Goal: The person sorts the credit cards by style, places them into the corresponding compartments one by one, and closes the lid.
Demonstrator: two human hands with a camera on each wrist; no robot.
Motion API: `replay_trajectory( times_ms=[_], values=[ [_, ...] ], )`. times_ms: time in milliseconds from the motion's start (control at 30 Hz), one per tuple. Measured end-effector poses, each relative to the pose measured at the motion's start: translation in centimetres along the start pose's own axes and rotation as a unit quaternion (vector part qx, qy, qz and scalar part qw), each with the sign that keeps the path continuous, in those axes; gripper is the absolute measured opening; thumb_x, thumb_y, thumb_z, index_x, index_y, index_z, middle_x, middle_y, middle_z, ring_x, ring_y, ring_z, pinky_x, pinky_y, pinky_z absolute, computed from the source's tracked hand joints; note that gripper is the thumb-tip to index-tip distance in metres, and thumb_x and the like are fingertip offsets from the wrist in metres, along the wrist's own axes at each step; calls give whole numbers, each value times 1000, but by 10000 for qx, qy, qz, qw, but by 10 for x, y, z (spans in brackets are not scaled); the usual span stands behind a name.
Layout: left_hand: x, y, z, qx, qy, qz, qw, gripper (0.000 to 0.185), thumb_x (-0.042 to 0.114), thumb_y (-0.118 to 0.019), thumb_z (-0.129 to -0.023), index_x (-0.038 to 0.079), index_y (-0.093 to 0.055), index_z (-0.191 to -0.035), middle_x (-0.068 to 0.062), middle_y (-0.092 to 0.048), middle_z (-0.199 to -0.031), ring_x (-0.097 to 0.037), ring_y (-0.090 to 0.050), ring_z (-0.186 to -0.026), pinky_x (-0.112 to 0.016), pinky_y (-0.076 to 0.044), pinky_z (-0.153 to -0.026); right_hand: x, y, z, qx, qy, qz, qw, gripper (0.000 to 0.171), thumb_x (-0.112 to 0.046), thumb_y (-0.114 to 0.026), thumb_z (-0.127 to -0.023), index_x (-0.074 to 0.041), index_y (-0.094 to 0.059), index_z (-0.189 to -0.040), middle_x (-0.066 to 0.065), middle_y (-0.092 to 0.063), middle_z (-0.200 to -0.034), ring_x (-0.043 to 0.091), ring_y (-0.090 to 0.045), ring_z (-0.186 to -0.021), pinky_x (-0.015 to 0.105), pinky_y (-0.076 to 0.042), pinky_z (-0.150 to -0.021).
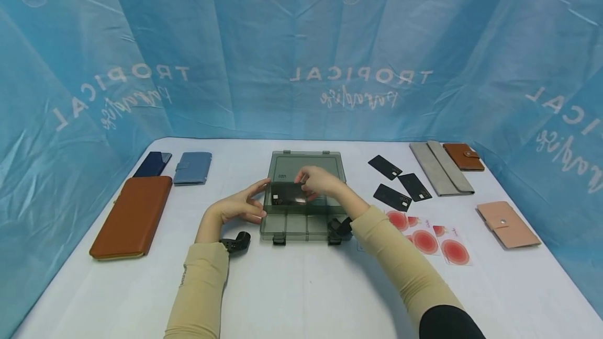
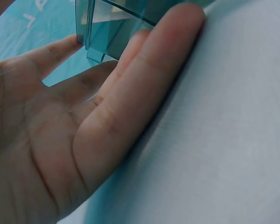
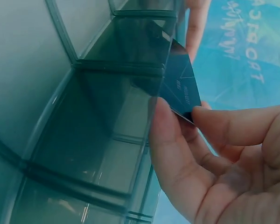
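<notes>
A translucent grey-green plastic compartment box (image 1: 292, 232) stands in the middle of the table, its lid tilted back. My right hand (image 1: 322, 181) pinches the right end of a black card (image 1: 285, 193) marked VIP over the box. In the right wrist view the thumb and fingers grip one corner of the black card (image 3: 181, 84), and part of the card shows behind the box's clear wall. At the box's left side, my left hand (image 1: 239, 204) rests its extended fingers against the edge. The left wrist view shows these fingers (image 2: 140, 84) spread along the plastic.
Right of the box lie several black cards (image 1: 392, 197) and red-and-white printed cards (image 1: 455, 251). A grey folder (image 1: 440, 169), brown wallet (image 1: 461, 156) and pink wallet (image 1: 507, 224) lie farther right. On the left are a brown notebook (image 1: 132, 216), blue wallet (image 1: 193, 167) and dark blue case (image 1: 152, 165).
</notes>
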State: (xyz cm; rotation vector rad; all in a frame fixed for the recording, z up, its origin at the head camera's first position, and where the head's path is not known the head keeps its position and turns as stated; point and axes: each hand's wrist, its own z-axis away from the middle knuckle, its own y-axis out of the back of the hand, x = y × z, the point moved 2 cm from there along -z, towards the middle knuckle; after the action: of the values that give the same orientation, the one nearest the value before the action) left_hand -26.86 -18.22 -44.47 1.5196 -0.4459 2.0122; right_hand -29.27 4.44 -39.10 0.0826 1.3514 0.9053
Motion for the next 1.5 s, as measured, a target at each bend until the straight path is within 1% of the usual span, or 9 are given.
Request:
replay_trajectory(
  times_ms=[167, 400, 533, 733, 933, 1067, 1233, 1333, 1500],
  values=[
    [0, 0, 1, 4, -32, -18, 10000, 96, 1, -66, -81, 25, -3, -150, -20, 3, -153, -19, -55, -87, -43, -52, -81, -3, -4, -2, -174, 124, 440, 9988, 18, 4, -46, -91, -1, -56, -103, 12, -54, -95, 20, -51, -66, 36, -54, -64],
    [-2, 1, 0, -24, -48, 11, 10000, 95, 1, -65, -82, 25, -3, -150, -20, 2, -152, -19, -56, -89, -42, -52, -81, -8, -7, -2, -195, 400, 1489, 9879, 18, 7, -47, -88, -3, -60, -97, 8, -58, -90, 16, -50, -65, 25, -43, -56],
    [-2, 0, 0, -61, -72, 40, 9999, 95, 0, -65, -82, 25, -3, -150, -20, 2, -153, -19, -56, -88, -41, -52, -81, -9, -7, -2, -214, 369, 1907, 9807, 19, 3, -49, -90, -2, -63, -102, 10, -61, -103, 19, -54, -75, 28, -45, -64],
    [-2, 0, 0, -88, -96, 133, 9998, 96, -1, -65, -82, 25, -3, -150, -19, 3, -153, -19, -56, -88, -42, -52, -82, -11, -9, 3, -660, 287, 2510, 9653, 32, -6, -52, -92, -4, -59, -123, 12, -59, -122, 25, -55, -108, 38, -47, -89],
    [-3, 1, 0, -136, -96, 157, 9997, 96, 0, -65, -82, 26, -3, -150, -19, 4, -153, -19, -56, -89, -42, -51, -84, -7, 4, 17, -761, 343, 1885, 9785, 38, -13, -53, -93, -9, -53, -130, 13, -56, -123, 26, -55, -109, 41, -46, -89],
    [-3, 1, 0, -124, -118, 120, 9998, 96, 1, -65, -82, 25, -3, -150, -19, 4, -153, -19, -56, -88, -42, -51, -84, 3, 27, 32, -524, 532, 1266, 9891, 39, -16, -53, -93, -8, -52, -131, 15, -54, -125, 29, -52, -112, 44, -45, -91],
    [-2, 1, 3, -124, -137, 71, 9998, 97, 4, -68, -81, 25, -3, -150, -19, 3, -153, -19, -56, -89, -42, -51, -84, 35, 57, 48, -55, 441, 417, 9981, 40, -19, -50, -95, -5, -48, -133, 17, -52, -123, 32, -52, -109, 48, -44, -88],
    [-3, 1, 3, -125, -107, 46, 9999, 98, 5, -69, -81, 26, -3, -150, -18, 3, -153, -19, -56, -89, -41, -51, -85, 57, 70, 56, 245, 265, 240, 9991, 42, -20, -50, -95, -5, -47, -133, 17, -53, -122, 33, -52, -106, 48, -44, -87],
    [-4, 1, 2, -103, -73, 45, 9999, 96, 3, -67, -82, 28, -5, -150, -16, 3, -153, -19, -56, -89, -41, -51, -85, 85, 84, 62, 919, -95, 446, 9947, 42, -18, -52, -93, -1, -48, -131, 22, -54, -122, 36, -52, -106, 49, -45, -87]
  ],
)
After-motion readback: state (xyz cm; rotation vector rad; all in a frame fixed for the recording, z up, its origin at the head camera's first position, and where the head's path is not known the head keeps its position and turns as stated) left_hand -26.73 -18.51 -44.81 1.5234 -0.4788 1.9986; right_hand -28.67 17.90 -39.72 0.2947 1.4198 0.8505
